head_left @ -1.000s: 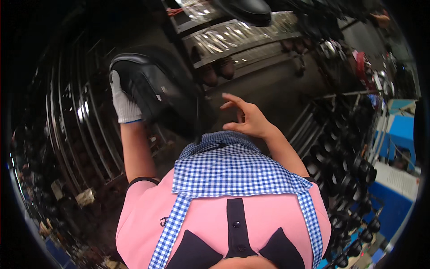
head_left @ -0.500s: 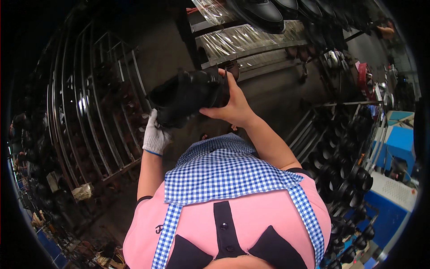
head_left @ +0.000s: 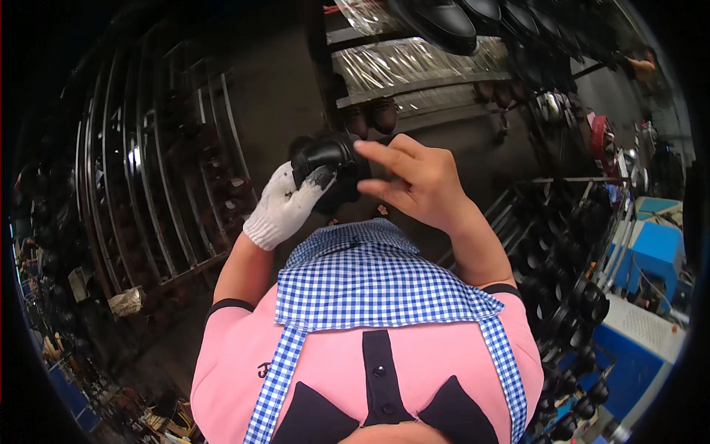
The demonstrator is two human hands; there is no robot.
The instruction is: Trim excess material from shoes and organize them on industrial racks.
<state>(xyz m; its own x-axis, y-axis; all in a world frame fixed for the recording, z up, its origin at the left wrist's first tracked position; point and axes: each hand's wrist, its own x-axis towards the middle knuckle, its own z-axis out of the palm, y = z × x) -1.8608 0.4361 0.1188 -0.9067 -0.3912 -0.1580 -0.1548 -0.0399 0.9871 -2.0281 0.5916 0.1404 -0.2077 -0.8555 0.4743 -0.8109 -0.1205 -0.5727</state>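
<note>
A black leather shoe (head_left: 325, 153) is held up in front of my chest, its smooth surface catching the light. My left hand (head_left: 285, 203), in a white knitted glove with dark-stained fingertips, grips it from the left with the thumb pressed on top. At the shoe's right side is my bare right hand (head_left: 418, 177), its thumb and fingers spread apart and slightly blurred. Its fingertips come close to the shoe; whether they touch it I cannot tell. The underside of the shoe is hidden.
A metal rack (head_left: 148, 170) with upright bars stands at left. Ahead, shelves carry black shoes (head_left: 444, 26) and clear plastic wrapping (head_left: 421, 63). More black shoes (head_left: 562, 259) fill a rack at right, beside a blue and white machine (head_left: 654, 244).
The shoe has turned and come slightly nearer to me. My right hand has let go of it and moved right; my left hand has shifted up and right, thumb now on top.
</note>
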